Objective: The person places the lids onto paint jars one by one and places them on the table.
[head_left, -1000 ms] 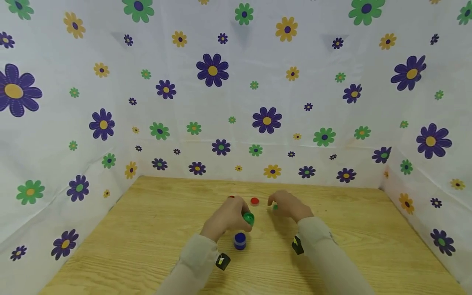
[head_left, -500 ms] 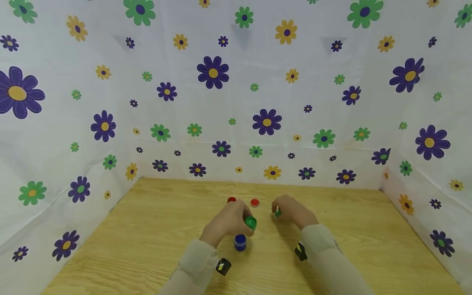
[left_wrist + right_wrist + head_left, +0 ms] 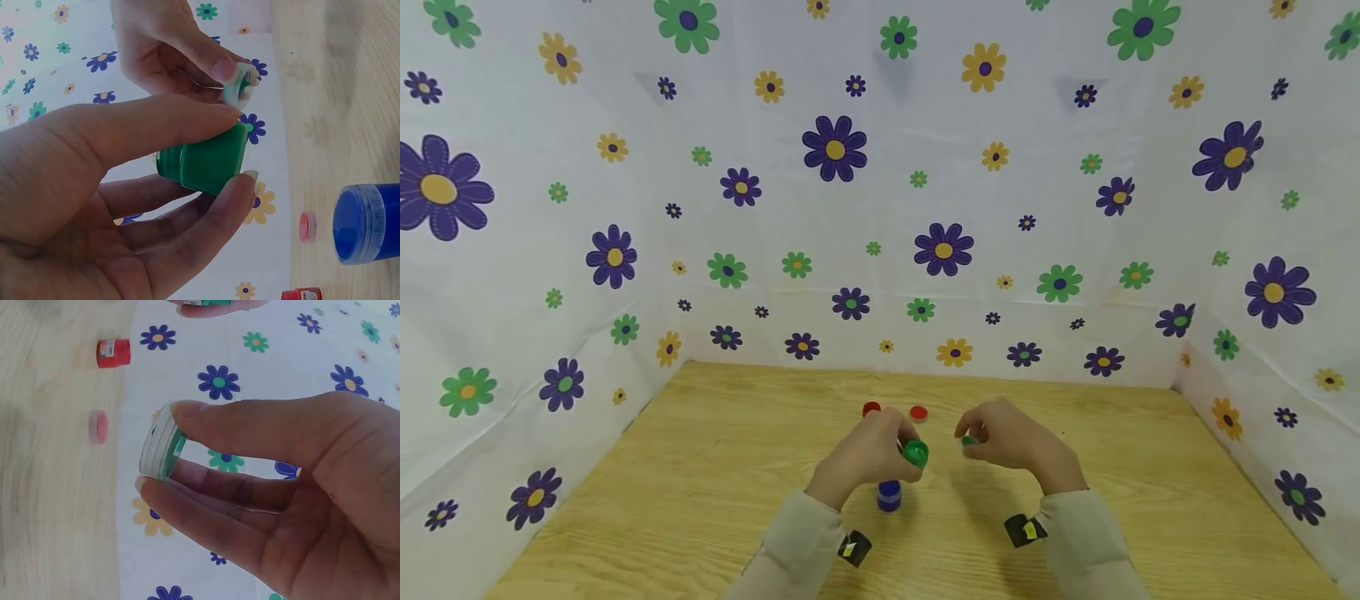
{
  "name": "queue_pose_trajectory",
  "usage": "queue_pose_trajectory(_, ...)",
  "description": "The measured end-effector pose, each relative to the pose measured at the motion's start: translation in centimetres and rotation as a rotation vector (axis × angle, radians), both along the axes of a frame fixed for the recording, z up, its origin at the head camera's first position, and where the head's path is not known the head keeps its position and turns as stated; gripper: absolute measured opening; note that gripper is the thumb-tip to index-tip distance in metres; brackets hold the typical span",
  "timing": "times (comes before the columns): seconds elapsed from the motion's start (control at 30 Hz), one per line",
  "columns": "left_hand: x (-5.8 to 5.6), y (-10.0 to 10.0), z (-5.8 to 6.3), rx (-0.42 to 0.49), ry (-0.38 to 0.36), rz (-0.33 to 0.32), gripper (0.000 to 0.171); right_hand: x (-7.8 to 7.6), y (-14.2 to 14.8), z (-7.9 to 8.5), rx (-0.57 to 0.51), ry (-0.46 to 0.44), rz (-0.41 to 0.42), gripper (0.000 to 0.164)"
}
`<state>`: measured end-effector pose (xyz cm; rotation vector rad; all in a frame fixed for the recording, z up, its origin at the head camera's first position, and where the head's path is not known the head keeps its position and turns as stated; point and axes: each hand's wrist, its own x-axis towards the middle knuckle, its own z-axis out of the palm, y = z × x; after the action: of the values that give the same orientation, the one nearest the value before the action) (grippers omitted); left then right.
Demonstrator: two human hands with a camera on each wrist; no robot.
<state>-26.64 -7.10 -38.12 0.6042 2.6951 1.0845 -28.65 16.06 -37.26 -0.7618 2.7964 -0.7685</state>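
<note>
My left hand (image 3: 872, 450) pinches a small green paint jar (image 3: 209, 156) between thumb and fingers, its threaded neck without a lid. A short way to the right, my right hand (image 3: 1018, 437) holds a clear ridged lid (image 3: 160, 445) with green on its inner side, by the edge between thumb and fingertips. Both hands are raised over the wooden table. Just below the left hand stands a blue paint jar (image 3: 889, 497) with its clear lid on, partly covered by that hand in the head view.
Behind the left hand stands an open red paint jar (image 3: 114, 353). Its red-tinted lid (image 3: 918, 413) lies on the table (image 3: 737, 467) to the right of it. A white flower-print cloth (image 3: 737, 108) walls the table at the back and both sides.
My right hand has lifted and turned with the lid, drawing a little nearer. The left hand has shifted slightly right and down with the green jar, uncovering the red jar.
</note>
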Motion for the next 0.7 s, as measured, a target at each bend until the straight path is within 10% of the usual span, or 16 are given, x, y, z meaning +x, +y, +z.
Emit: queue_pose_trajectory(0.7,0.5,0.4,0.3,0.025,0.074,-0.072,0.022,2.5,-1.5,2.0,-0.198,0.084,0.212,0.022)
